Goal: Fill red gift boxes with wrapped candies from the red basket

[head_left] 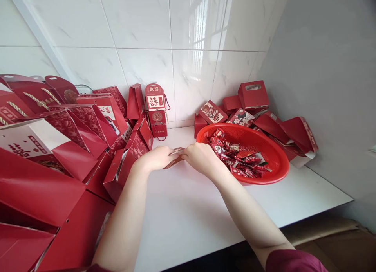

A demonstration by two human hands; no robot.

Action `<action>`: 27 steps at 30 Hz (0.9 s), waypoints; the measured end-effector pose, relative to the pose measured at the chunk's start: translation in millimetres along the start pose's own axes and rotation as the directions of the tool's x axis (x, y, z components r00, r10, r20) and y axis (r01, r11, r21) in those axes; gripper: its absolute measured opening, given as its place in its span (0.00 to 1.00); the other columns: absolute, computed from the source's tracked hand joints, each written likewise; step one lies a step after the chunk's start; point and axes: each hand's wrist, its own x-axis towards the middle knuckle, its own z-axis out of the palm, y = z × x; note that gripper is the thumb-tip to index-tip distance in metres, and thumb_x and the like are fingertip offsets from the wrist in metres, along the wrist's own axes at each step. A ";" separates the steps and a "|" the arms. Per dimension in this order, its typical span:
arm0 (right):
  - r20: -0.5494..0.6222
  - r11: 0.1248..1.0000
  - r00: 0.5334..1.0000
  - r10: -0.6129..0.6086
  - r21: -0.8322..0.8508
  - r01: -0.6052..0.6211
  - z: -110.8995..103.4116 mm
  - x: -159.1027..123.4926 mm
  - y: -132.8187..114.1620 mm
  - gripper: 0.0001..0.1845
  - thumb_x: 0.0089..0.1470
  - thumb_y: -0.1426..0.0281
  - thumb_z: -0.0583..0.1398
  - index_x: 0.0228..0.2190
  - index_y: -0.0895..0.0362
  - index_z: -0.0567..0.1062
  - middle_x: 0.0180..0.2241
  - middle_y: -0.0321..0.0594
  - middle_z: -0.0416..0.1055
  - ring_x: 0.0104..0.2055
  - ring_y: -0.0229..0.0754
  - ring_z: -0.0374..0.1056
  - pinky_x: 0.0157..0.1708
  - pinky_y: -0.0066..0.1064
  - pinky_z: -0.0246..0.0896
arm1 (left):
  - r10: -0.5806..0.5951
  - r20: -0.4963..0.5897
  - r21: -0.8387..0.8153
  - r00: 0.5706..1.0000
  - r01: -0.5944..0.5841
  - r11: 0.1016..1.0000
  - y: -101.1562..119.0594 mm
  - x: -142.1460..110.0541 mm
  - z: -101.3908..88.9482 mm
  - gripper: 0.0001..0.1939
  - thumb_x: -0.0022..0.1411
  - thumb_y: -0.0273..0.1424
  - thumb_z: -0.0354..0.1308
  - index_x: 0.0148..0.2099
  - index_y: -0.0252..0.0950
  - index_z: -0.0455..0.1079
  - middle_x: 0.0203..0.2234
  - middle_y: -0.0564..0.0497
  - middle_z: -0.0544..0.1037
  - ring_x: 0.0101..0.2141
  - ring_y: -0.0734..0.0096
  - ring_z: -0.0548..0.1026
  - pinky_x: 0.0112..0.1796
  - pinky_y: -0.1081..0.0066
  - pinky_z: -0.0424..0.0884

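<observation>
Above the white table, my left hand [155, 157] and my right hand [201, 155] meet at a small dark red cardboard piece [175, 161]. Fingers of both hands are closed on its two sides, and they hide most of it, so its full shape does not show. Right of my right hand stands a red plastic basket [276, 172] with many small red-wrapped sweets [245, 156] in it. Just behind and left of my left hand are red gift boxes [137, 146], some with their flaps up.
Many red gift boxes [70, 135] crowd the left side. A decorated box with cords [155, 107] stands by the tiled wall [141, 21]. More red boxes [253, 95] lie behind the basket. The table [188, 213] ends at a front edge, with cardboard [337, 240] below.
</observation>
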 end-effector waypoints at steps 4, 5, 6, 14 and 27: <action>-0.028 1.000 0.999 0.018 -0.011 -0.018 -4.5 -1.5 0.6 0.13 0.60 0.69 0.55 0.38 0.57 0.79 0.33 0.47 0.76 0.36 0.50 0.73 0.33 0.33 0.61 | -0.013 -0.030 -0.003 0.999 0.013 1.000 4.0 -4.2 -0.6 0.27 0.61 0.53 0.45 0.22 0.37 0.60 0.21 0.50 0.70 0.21 0.69 0.63 0.25 0.70 0.55; -0.028 0.999 0.999 0.039 -0.010 -0.039 -6.8 -3.9 1.5 0.12 0.59 0.69 0.56 0.37 0.57 0.79 0.32 0.47 0.76 0.36 0.50 0.73 0.32 0.33 0.60 | -0.010 -0.020 -0.008 1.000 0.010 1.000 4.7 -6.6 -2.1 0.26 0.61 0.53 0.46 0.22 0.37 0.59 0.21 0.50 0.69 0.21 0.70 0.63 0.25 0.70 0.55; -0.034 0.998 0.998 0.055 0.000 -0.055 -9.1 -6.8 2.8 0.11 0.58 0.69 0.57 0.37 0.57 0.80 0.32 0.46 0.76 0.35 0.50 0.73 0.32 0.33 0.59 | 0.002 -0.002 -0.016 1.000 -0.002 1.000 5.2 -8.7 -3.9 0.26 0.61 0.52 0.46 0.22 0.37 0.59 0.21 0.51 0.68 0.21 0.70 0.63 0.25 0.70 0.55; -0.080 0.977 0.995 -0.063 0.201 0.078 -14.5 -19.4 16.5 0.07 0.57 0.66 0.60 0.34 0.51 0.79 0.33 0.38 0.70 0.32 0.38 0.67 0.28 0.28 0.52 | -0.050 0.017 -0.049 0.999 0.051 0.998 6.5 -0.8 -4.0 0.20 0.55 0.46 0.55 0.22 0.37 0.56 0.18 0.54 0.60 0.19 0.74 0.55 0.23 0.69 0.47; 0.068 0.974 0.996 0.059 0.217 -0.072 -1.5 -5.5 38.8 0.18 0.51 0.80 0.54 0.41 0.55 0.76 0.45 0.44 0.68 0.48 0.47 0.66 0.36 0.32 0.57 | 0.151 -0.109 0.020 0.982 -0.150 0.988 -11.5 -12.1 -14.3 0.45 0.49 0.24 0.54 0.69 0.48 0.46 0.62 0.49 0.62 0.53 0.62 0.70 0.44 0.71 0.68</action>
